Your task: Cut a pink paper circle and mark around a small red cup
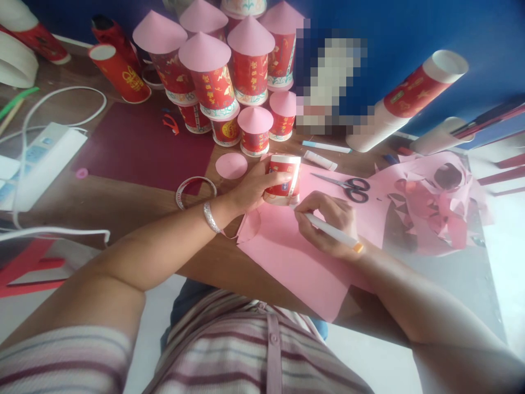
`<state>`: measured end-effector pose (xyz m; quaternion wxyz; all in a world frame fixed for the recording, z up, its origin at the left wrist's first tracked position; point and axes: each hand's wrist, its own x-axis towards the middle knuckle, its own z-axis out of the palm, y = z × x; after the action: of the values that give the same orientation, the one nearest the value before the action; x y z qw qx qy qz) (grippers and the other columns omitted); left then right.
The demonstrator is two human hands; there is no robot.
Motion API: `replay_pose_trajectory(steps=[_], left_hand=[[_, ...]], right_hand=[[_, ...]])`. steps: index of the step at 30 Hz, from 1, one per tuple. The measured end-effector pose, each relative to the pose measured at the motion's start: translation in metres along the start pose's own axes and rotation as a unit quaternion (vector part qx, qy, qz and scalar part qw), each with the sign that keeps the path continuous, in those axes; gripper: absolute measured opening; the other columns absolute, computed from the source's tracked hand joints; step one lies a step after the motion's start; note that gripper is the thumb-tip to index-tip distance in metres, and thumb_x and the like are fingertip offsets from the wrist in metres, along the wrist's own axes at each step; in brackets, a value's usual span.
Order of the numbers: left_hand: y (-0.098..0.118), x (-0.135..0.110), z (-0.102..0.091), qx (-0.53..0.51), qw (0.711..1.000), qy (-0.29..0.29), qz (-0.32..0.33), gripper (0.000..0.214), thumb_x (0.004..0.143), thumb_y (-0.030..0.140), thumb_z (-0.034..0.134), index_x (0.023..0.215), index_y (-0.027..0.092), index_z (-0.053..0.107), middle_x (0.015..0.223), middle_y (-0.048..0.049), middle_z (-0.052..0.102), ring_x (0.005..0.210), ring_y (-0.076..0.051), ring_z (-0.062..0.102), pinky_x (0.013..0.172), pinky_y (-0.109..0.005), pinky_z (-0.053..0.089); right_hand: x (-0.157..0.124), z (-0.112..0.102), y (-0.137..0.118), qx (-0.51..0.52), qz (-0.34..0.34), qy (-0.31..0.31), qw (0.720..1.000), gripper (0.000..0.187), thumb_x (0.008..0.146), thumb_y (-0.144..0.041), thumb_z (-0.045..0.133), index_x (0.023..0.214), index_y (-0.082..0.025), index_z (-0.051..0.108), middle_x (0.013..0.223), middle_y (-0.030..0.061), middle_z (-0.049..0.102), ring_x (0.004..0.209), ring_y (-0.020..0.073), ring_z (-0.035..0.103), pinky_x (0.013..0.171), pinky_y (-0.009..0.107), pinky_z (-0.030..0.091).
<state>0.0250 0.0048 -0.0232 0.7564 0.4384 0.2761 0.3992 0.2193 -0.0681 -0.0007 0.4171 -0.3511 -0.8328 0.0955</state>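
A red paper cup (283, 178) stands upside down on a pink paper sheet (295, 257) at the table's middle. My left hand (252, 189) is wrapped round the cup's left side and holds it down. My right hand (326, 224) pinches a white pen (332, 231) whose tip touches the paper at the cup's rim. A silver bracelet (211, 217) sits on my left wrist.
Behind stand several red cups topped with pink paper cones (223, 71). A pink paper circle (231, 165), scissors (348, 186), a glue stick (320, 160), pink paper scraps (435, 202), a cup stack (410, 96) and a power strip (41, 161) with cable lie around.
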Motion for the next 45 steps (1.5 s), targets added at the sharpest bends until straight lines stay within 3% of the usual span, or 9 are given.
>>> replay_pose_trajectory(steps=[9,21,27,29,31,34,45], left_hand=[[-0.003,0.001,-0.003,0.029,0.999,-0.016,0.018,0.037,0.083,0.049,0.087,0.092,0.019,0.067,0.084,-0.0045,0.070,0.076,-0.019,0.068,0.070,-0.033,0.058],[-0.002,0.002,-0.002,0.032,0.999,-0.014,0.020,0.040,0.080,0.049,0.090,0.091,0.018,0.068,0.084,-0.0039,0.070,0.077,-0.017,0.066,0.070,-0.032,0.057],[-0.001,0.003,-0.002,0.017,0.999,0.002,0.029,0.043,0.075,0.049,0.093,0.086,0.019,0.064,0.080,-0.0013,0.066,0.074,-0.015,0.063,0.071,-0.031,0.053],[-0.002,0.003,-0.002,0.009,0.999,-0.004,0.033,0.041,0.076,0.048,0.091,0.088,0.018,0.065,0.081,-0.0018,0.067,0.074,-0.015,0.064,0.071,-0.031,0.053],[-0.002,0.004,-0.003,0.005,0.999,-0.013,0.033,0.040,0.077,0.047,0.091,0.091,0.019,0.067,0.083,-0.0024,0.069,0.075,-0.016,0.065,0.073,-0.032,0.054],[-0.002,0.004,-0.004,0.003,0.999,-0.017,0.032,0.040,0.078,0.047,0.091,0.095,0.019,0.068,0.087,-0.0030,0.071,0.080,-0.017,0.067,0.078,-0.034,0.056],[-0.005,0.005,-0.005,-0.022,0.998,0.008,0.050,0.035,0.089,0.049,0.083,0.109,0.021,0.074,0.108,-0.0072,0.079,0.111,-0.026,0.076,0.099,-0.040,0.060]], right_hand=[[0.001,0.001,-0.001,0.021,0.012,-0.004,1.000,0.016,0.096,-0.011,0.064,0.092,-0.025,0.061,0.075,-0.0030,0.073,0.058,0.0124,0.066,0.055,0.024,0.050],[0.004,-0.008,-0.003,0.092,0.078,-0.027,0.992,0.011,0.097,-0.016,0.065,0.090,-0.024,0.063,0.079,-0.0011,0.076,0.061,0.0135,0.068,0.059,0.027,0.055],[0.001,-0.011,0.001,0.141,0.120,0.045,0.982,0.012,0.098,-0.021,0.067,0.087,-0.025,0.065,0.074,-0.0018,0.073,0.058,0.0150,0.065,0.055,0.030,0.055],[0.000,-0.009,0.005,0.144,0.120,0.059,0.980,0.012,0.099,-0.025,0.068,0.088,-0.025,0.066,0.072,-0.0026,0.071,0.059,0.0158,0.066,0.063,0.034,0.063],[-0.001,-0.007,0.008,0.147,0.109,0.068,0.981,0.011,0.100,-0.027,0.068,0.089,-0.026,0.067,0.070,-0.0043,0.069,0.062,0.0166,0.069,0.083,0.044,0.072],[0.000,-0.006,0.010,0.155,0.095,0.068,0.981,0.011,0.101,-0.028,0.067,0.090,-0.027,0.067,0.068,-0.0059,0.068,0.064,0.0168,0.070,0.106,0.056,0.070],[0.003,-0.009,0.004,0.145,0.032,0.010,0.989,0.014,0.097,-0.013,0.064,0.099,-0.027,0.066,0.077,-0.0053,0.070,0.066,0.0163,0.069,0.117,0.060,0.065]])
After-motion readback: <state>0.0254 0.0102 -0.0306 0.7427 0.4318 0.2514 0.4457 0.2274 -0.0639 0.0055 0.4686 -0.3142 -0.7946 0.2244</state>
